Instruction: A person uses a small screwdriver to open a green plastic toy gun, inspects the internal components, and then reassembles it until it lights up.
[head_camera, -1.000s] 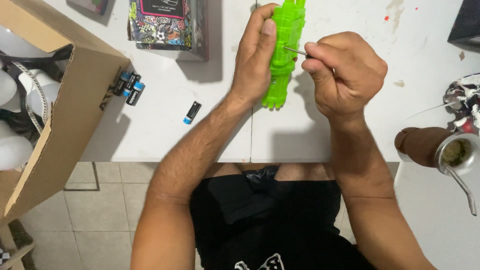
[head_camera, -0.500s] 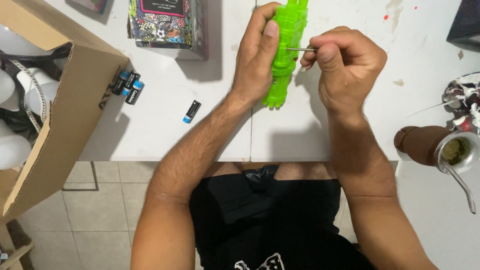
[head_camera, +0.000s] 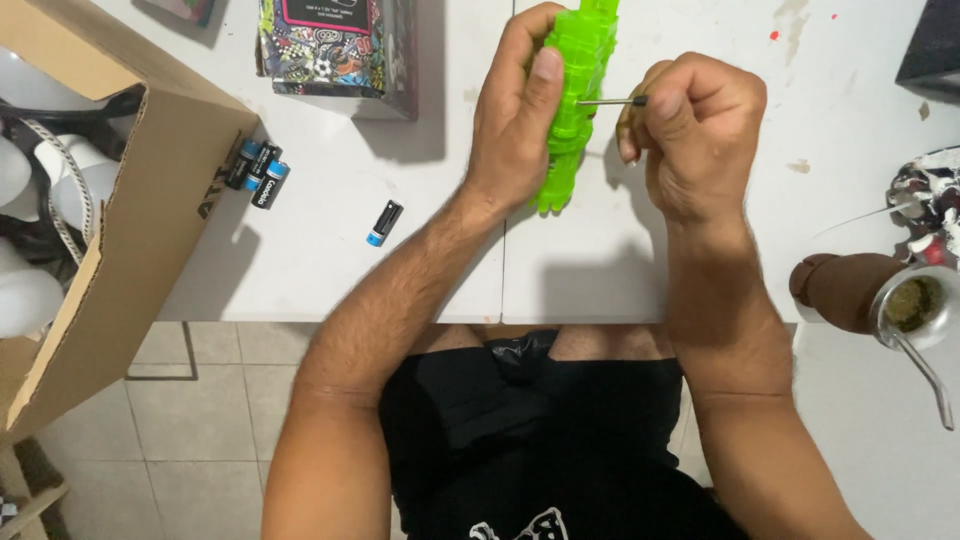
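Green toy: one bright green plastic toy (head_camera: 572, 95) lies on the white table (head_camera: 330, 250), near its far edge, between the two hands.
Left hand: the left hand (head_camera: 520, 110) is wrapped around the toy's left side, thumb pressed on top.
Right hand: the right hand (head_camera: 695, 130) is pinched shut on one thin screwdriver (head_camera: 610, 101), its tip at the toy's side.
Batteries: three, two (head_camera: 258, 172) side by side by the cardboard box (head_camera: 130, 230), one (head_camera: 384, 221) alone.
Cup: one, with metal straw (head_camera: 915, 310), right.

White table (head_camera: 700, 260) bears batteries (head_camera: 256, 172), printed box (head_camera: 335, 45), cardboard box (head_camera: 140, 200).
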